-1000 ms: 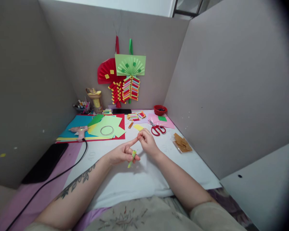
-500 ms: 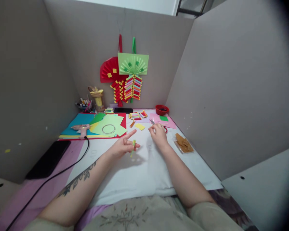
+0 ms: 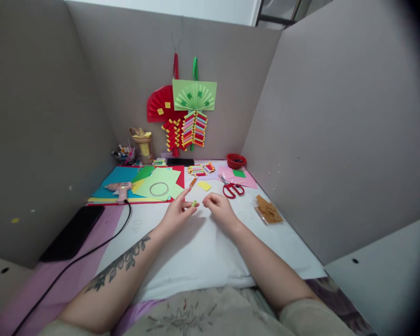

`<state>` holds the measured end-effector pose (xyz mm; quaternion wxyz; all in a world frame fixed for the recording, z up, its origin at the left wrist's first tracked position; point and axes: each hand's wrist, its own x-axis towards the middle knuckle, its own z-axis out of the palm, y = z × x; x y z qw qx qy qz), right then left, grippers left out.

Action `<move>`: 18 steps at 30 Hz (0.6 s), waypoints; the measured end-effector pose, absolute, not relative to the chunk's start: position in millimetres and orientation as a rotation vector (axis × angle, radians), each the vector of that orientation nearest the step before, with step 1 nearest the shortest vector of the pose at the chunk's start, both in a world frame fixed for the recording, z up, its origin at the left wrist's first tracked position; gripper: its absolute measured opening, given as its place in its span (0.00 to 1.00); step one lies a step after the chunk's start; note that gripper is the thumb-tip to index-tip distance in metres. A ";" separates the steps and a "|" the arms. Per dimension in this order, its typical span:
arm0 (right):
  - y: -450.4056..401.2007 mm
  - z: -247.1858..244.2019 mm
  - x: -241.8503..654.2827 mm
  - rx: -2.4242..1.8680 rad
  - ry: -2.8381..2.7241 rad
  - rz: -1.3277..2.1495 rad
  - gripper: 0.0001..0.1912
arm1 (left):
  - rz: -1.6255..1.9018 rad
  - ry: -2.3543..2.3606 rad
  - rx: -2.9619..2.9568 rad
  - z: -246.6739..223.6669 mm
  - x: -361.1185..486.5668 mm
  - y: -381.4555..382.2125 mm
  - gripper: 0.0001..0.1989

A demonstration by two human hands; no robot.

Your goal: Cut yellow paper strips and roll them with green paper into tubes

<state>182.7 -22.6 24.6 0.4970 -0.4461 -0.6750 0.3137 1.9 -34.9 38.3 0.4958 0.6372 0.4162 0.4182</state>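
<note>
My left hand (image 3: 179,210) pinches a small light-green paper roll (image 3: 194,204) between thumb and fingers, its index finger stretched forward. Close by on the right, my right hand (image 3: 218,208) has its fingertips pressed together, facing the roll but apart from it. Whatever those fingertips hold, if anything, is too small to make out. Beyond my right hand lie red-handled scissors (image 3: 233,189), partly on pink paper. A yellow paper piece (image 3: 205,186) and an orange-brown stick-like piece (image 3: 193,182) rest in front of my hands.
A pink glue gun (image 3: 121,189) lies on coloured paper sheets (image 3: 170,179) at left, its cord (image 3: 87,252) running toward me. Small coloured rolls (image 3: 196,171), a red bowl (image 3: 235,161) and a packet of brown pieces (image 3: 268,210) are around. Paper decorations (image 3: 195,95) hang on the back panel.
My right hand has moved left and toward me, away from the scissors, and is now beside my left hand. The green roll has turned in my left fingers and shows less of its length.
</note>
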 end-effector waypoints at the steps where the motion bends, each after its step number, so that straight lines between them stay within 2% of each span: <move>1: -24.4 24.8 180.7 -1.055 -1.610 0.805 0.06 | 1.031 1.020 1.601 37.0 1.5 -34.8 0.40; 10: -29.3 27.5 173.1 -1.055 -1.409 1.180 0.09 | 1.026 1.123 1.971 34.8 -1.3 -38.1 0.34; 18: -26.3 21.0 170.5 -1.027 -1.408 1.141 0.09 | 1.014 0.996 1.655 34.5 4.6 -37.2 0.40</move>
